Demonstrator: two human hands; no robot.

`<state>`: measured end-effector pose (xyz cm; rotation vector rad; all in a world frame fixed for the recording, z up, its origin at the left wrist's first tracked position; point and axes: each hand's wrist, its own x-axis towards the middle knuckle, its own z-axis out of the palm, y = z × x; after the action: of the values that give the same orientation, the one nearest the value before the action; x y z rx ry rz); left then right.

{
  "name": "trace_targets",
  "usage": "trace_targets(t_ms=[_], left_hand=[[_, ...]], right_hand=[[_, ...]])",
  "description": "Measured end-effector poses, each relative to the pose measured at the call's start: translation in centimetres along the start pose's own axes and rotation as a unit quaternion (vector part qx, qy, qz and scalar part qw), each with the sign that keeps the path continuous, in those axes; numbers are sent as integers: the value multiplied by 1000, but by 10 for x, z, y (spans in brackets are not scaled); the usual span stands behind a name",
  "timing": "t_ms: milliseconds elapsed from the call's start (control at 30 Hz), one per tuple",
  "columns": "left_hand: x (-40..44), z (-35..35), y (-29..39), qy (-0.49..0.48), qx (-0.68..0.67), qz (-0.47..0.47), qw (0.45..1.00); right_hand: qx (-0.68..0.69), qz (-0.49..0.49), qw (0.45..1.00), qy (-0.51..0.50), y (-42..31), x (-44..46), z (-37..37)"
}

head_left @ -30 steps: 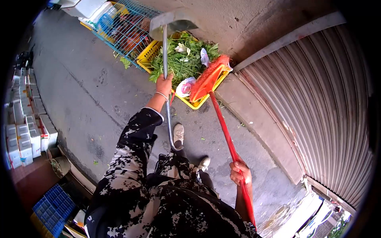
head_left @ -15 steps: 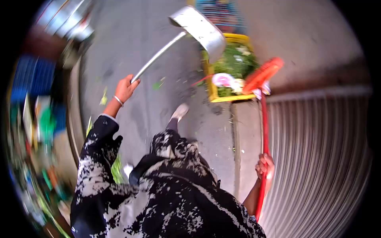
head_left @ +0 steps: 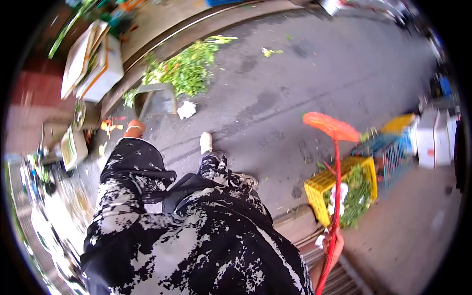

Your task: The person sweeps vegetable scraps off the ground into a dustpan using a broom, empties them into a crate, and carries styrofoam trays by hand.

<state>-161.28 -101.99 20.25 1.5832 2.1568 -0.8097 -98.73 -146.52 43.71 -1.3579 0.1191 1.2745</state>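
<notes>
At the left, my left hand is closed around the handle of a metal dustpan, though the handle is mostly hidden. The dustpan is beside a heap of green leaves along the curb, with a crumpled white scrap at its right. My right hand, low on the right, is wrapped round the red stick of a broom. The broom's orange-red head is raised, up and left of a yellow crate filled with greens.
White foam boxes stand on the curb at the upper left. A blue wire cage and white boxes are beyond the yellow crate. Leaf scraps lie on the road. Part of a ribbed shutter shows at the bottom right.
The view has swung left, bringing the leaf heap and foam boxes into sight. The dustpan has moved from over the yellow crate down beside the heap. Both hands keep their holds.
</notes>
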Motion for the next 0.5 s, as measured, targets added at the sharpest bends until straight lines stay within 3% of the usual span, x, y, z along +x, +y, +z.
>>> trace_targets(t_ms=[33, 67, 133, 167, 267, 367, 433, 467, 500], left_hand=[[6, 21, -39, -24, 49, -22, 998], [-20, 34, -52, -34, 60, -61, 996], [-61, 78, -99, -60, 2, -150, 987], [-72, 103, -122, -74, -32, -185, 979], [-108, 168, -192, -115, -127, -262, 950], [-144, 218, -254, -174, -189, -339, 905], [-195, 261, -292, -213, -270, -386, 856], [-217, 275, -300, -226, -324, -408, 823], [-238, 295, -305, -235, -442, -439, 746]], right_hand=[[-28, 19, 999, -21, -12, 6, 21], [-32, 74, 996, -23, -37, 46, -10], [-21, 140, 988, -65, -54, 91, 2], [-78, 161, 983, -42, -42, 117, 33], [-214, 234, 941, -118, 3, 178, 107], [-232, 324, 890, -221, 49, 256, 200], [-214, 378, 863, -260, 76, 272, 274], [-228, 393, 862, -225, 83, 267, 322], [-241, 408, 860, -189, 88, 262, 365]])
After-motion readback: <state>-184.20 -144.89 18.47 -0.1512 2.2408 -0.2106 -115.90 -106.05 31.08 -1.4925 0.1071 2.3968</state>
